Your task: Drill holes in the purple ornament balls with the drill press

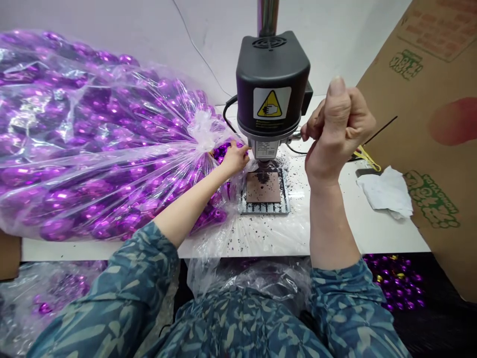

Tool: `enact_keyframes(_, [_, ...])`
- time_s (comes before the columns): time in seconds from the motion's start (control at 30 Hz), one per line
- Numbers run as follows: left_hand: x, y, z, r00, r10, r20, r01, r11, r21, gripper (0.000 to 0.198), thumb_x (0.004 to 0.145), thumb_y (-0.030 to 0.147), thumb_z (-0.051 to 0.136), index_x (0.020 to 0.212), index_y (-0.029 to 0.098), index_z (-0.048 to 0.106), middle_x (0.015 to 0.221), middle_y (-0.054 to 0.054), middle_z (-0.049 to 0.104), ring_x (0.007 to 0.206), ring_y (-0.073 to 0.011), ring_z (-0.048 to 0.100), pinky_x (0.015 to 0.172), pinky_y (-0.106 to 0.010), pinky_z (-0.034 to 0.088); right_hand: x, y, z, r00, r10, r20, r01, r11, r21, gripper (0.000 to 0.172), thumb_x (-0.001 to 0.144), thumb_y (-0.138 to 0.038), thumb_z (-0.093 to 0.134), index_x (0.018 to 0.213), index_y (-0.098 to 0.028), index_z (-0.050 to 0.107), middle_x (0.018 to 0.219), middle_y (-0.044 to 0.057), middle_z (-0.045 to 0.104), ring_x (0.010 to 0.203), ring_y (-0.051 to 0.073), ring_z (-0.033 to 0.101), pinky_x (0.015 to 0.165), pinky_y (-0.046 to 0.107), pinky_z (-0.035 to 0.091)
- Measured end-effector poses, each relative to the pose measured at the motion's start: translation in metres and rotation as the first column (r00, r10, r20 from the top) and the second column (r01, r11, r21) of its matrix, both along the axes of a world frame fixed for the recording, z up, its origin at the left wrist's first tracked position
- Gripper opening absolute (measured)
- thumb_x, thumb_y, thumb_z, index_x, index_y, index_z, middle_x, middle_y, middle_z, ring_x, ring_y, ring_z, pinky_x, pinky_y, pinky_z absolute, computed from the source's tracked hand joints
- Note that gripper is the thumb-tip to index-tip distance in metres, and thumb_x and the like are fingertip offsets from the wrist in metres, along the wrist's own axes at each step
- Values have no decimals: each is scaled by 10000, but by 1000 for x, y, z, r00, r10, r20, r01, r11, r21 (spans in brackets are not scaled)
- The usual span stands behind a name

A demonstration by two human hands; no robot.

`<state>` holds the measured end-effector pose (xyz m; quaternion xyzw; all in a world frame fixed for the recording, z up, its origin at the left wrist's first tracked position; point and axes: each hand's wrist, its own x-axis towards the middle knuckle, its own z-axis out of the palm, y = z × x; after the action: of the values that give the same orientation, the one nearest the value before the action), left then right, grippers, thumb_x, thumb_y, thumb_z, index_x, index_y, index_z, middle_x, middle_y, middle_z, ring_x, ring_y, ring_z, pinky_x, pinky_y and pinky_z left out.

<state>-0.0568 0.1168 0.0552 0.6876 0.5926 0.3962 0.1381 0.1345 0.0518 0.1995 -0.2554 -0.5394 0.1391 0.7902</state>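
A small black bench drill [272, 94] stands at the middle of the white table [372, 233], above a metal base plate [265, 191] strewn with dark shavings. My left hand [235, 159] reaches into the mouth of a large clear plastic bag of shiny purple balls [93, 149], right beside the drill's spindle, with its fingers curled among the balls. What they hold is hidden. My right hand [337, 129] is raised at the right of the drill head, fist closed round its feed lever.
A big brown cardboard box [428, 124] leans at the right. A crumpled white cloth [387, 191] lies on the table beside it. More purple and gold balls [395, 286] lie below the table edge at the right. Plastic film covers my lap.
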Motion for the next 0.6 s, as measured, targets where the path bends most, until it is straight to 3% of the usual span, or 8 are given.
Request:
enact_keyframes(0.07, [-11,-27,18,997,-34,70,38,998,-56,197,831,187,712,1028,186,730,1005,-87,628,968,-282,693,1022,-479,552,0,1,-1,999,30,-20,-31,1000,-5,638,890,-784,532,646,-249,285,510,-62,276,434,83,269,445,308,302])
enact_keyframes(0.13, [-17,-65,37,962,-106,252,135,986,-100,300,871,293,753,1149,219,671,970,-49,658,920,-229,692,971,-432,578,0,1,-1,998,54,-39,-54,999,3,635,888,-777,550,647,-250,292,510,-65,261,434,84,261,448,312,304])
enact_keyframes(0.2, [-18,-109,51,881,-126,455,227,959,-172,430,877,404,802,1224,241,610,934,-46,703,811,-201,693,861,-409,600,0,2,-2,998,50,-38,-50,999,2,627,898,-766,550,650,-250,292,510,-65,269,436,86,262,447,313,298])
enact_keyframes(0.27, [-12,-147,55,798,-82,597,315,901,-298,421,919,511,752,1216,250,607,918,-67,741,769,-207,708,764,-395,597,-1,3,-2,999,38,-29,-38,999,0,618,908,-758,540,656,-253,288,511,-61,291,441,91,269,451,318,296])
enact_keyframes(0.33, [-2,-174,49,693,-42,720,443,812,-379,439,920,555,739,1218,252,629,952,-92,768,795,-220,735,677,-354,577,-1,4,-3,999,38,-32,-38,999,3,608,911,-749,545,662,-259,287,513,-58,308,445,98,270,456,328,300])
enact_keyframes(0.43, [14,-186,30,499,30,866,598,712,-369,500,850,522,824,1227,247,647,1075,-120,781,875,-233,766,668,-342,595,-1,4,-3,997,55,-47,-55,998,4,618,891,-759,568,660,-263,281,507,-63,294,437,99,244,442,337,284])
enact_keyframes(0.5, [20,-180,17,415,95,905,597,721,-350,474,815,500,856,1133,224,638,1097,-117,780,912,-239,774,753,-390,639,0,3,-2,997,64,-47,-64,998,3,632,879,-769,576,655,-261,273,500,-69,267,423,91,222,421,335,260])
enact_keyframes(0.6, [22,-165,2,413,160,896,461,812,-358,484,772,467,896,1018,213,565,999,-68,785,884,-214,772,828,-410,650,0,3,-1,996,69,-51,-68,997,31,627,886,-748,592,650,-258,280,493,-75,257,409,80,214,407,325,242])
